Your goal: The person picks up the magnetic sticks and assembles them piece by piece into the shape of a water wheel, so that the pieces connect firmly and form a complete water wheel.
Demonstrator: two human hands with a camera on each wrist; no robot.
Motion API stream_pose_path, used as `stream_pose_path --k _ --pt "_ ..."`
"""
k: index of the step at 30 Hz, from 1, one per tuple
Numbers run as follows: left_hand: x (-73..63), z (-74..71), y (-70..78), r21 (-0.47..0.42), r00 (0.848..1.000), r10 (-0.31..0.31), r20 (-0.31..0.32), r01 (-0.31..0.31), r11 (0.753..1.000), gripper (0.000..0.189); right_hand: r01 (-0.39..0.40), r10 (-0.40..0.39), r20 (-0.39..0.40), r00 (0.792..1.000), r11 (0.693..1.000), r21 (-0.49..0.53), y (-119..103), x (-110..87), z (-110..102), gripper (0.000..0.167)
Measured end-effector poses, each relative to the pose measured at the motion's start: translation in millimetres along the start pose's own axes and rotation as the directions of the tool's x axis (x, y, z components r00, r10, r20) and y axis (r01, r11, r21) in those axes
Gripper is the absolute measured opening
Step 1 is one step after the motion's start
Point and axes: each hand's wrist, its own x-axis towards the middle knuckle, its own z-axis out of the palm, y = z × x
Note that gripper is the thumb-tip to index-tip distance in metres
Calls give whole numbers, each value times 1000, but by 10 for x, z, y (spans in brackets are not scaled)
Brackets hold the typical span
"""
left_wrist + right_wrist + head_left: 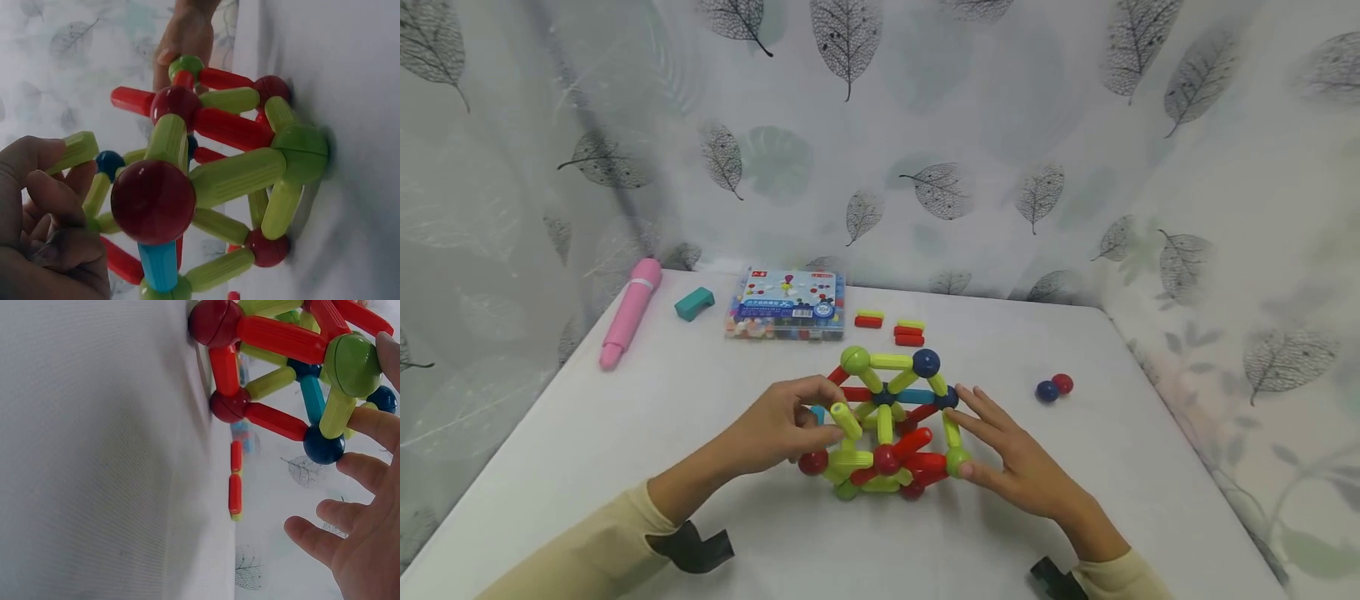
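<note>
A ball-and-stick structure of red, green and dark blue balls joined by red, yellow-green and light blue sticks stands on the white table. At its left side my left hand pinches a yellow-green stick between thumb and fingers, its free end pointing up and outward. My right hand steadies the right side with spread, mostly straight fingers. In the right wrist view its thumb rests on a green ball, and fingertips lie by the stick above a dark blue ball.
Behind the structure lie a clear box of parts and short red and yellow-green sticks. A teal block and a pink cylindrical object are at the back left. Loose blue and red balls lie on the right.
</note>
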Motion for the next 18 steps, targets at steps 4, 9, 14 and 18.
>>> stream_pose_path --k 4,9,14,18 --pt "99 129 21 91 999 1 54 -6 996 22 -2 2 -3 1000 1000 4 -1 6 13 62" --pt "145 196 43 184 997 -4 80 -11 983 21 4 -4 1 1000 1000 -1 -7 7 11 62" --pt "174 219 78 175 994 -30 101 12 985 22 3 -3 -1 1000 1000 -2 -17 5 -9 62" --pt "173 217 97 188 993 -50 107 29 982 23 2 -2 -3 1000 1000 0 -5 -4 -1 62"
